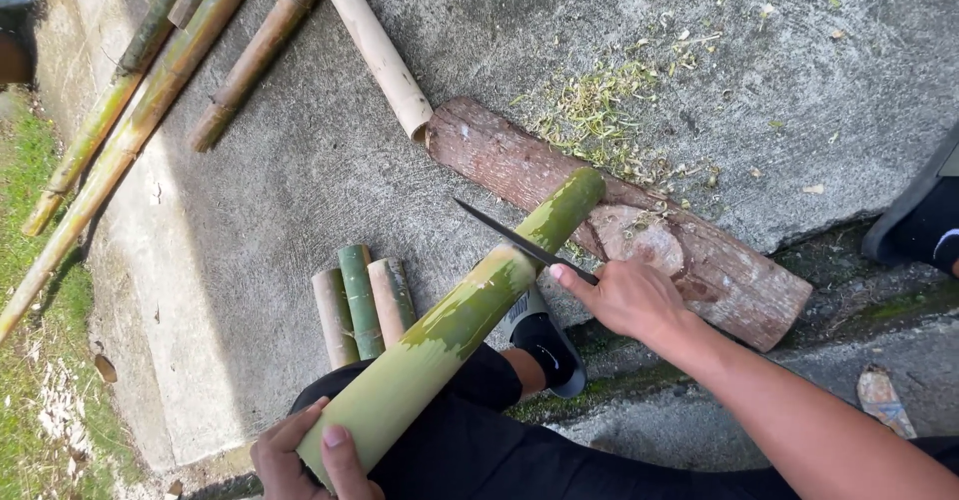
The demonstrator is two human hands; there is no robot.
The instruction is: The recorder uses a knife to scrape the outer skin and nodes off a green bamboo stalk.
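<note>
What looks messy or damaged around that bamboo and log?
Pale green shavings lie scattered on the concrete beyond the log. The log has a worn, chipped hollow near the bamboo pole.

- An outdoor yard work spot: rough grey concrete ground (300,160) edged by green grass (40,360).
- Long green-brown bamboo poles (130,130), a reddish-brown chopping log (719,270) and pale scattered shavings (599,110).

Concrete floor (320,150) carries a bark-covered log (559,190), three short bamboo sections (362,305), long bamboo poles (150,90), scattered green shavings (599,110).
</note>
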